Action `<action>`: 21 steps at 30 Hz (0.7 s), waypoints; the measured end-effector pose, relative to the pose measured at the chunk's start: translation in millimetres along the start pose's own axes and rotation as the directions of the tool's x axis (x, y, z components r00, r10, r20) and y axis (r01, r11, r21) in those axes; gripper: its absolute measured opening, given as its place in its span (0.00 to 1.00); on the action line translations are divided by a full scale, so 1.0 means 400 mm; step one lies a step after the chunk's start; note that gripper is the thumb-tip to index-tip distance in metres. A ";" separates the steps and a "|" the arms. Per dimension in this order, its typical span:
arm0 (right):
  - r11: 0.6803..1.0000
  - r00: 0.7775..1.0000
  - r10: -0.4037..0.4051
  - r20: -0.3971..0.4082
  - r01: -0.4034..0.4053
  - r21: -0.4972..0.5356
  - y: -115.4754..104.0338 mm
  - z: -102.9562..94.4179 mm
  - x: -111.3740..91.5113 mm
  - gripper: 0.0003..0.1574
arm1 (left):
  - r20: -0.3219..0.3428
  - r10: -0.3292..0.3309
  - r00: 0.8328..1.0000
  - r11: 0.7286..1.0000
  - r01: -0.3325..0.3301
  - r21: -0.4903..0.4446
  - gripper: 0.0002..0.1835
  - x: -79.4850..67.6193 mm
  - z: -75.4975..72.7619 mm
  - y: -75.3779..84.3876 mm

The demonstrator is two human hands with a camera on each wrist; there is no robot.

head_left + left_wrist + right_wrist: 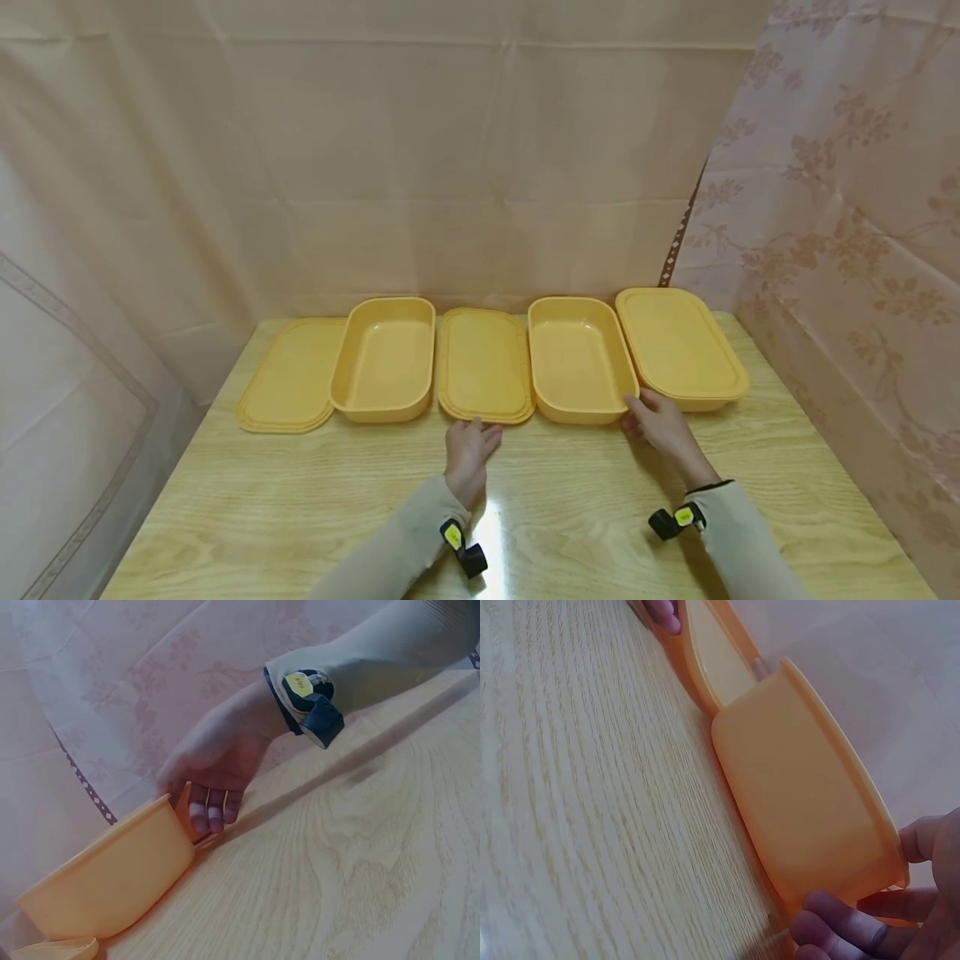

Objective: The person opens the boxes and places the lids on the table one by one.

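In the head view, the right hand (654,423) is at the near right corner of an open yellow plastic food container (581,408). Its thumb (919,838) lies against the rim, and the index finger reaches the corner below it. The other fingers (214,812) hang loosely curled by the wall. The left hand (467,457) meets the near edge of a yellow lid (486,367) that lies left of this container. Its fingertips touch that edge, with the thumb apart on the right.
Another open yellow container (386,367) stands left of the middle lid, with a second loose lid (292,383) at the far left. At the right end is a container covered by its lid (682,342). Cloth curtains (480,167) hang behind the wooden table (570,517).
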State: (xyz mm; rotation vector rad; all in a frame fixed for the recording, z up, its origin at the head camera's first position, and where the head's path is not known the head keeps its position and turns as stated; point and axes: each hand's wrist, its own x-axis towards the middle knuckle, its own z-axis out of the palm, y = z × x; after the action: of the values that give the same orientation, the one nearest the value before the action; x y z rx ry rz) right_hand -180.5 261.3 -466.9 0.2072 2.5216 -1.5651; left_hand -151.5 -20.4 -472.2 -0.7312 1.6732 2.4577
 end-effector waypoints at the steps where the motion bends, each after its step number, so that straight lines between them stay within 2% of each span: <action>1: 1.000 1.000 -0.001 0.001 0.001 -0.003 -0.001 0.000 -0.001 0.29 | 0.005 -0.014 1.000 1.000 0.014 -0.009 0.25 0.000 -0.001 0.002; 4: 1.000 1.000 -0.006 0.003 0.006 -0.008 -0.002 0.000 -0.002 0.29 | 0.010 -0.043 0.999 0.999 0.043 -0.029 0.25 0.002 -0.004 0.006; 14: 1.000 1.000 -0.013 0.004 0.013 -0.012 -0.001 0.000 -0.002 0.28 | 0.027 -0.084 0.996 0.995 0.086 -0.047 0.22 0.001 -0.012 0.014; 21: 1.000 1.000 -0.017 -0.001 0.017 -0.022 0.000 0.000 -0.001 0.28 | 0.106 -0.125 0.986 0.988 0.134 -0.078 0.23 -0.006 -0.020 0.017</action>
State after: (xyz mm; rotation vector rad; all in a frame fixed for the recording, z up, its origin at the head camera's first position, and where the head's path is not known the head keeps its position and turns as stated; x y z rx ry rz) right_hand -180.0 261.2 -466.7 0.1846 2.5466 -1.5428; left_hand -148.8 -29.7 -467.5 -0.6888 1.4472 2.4436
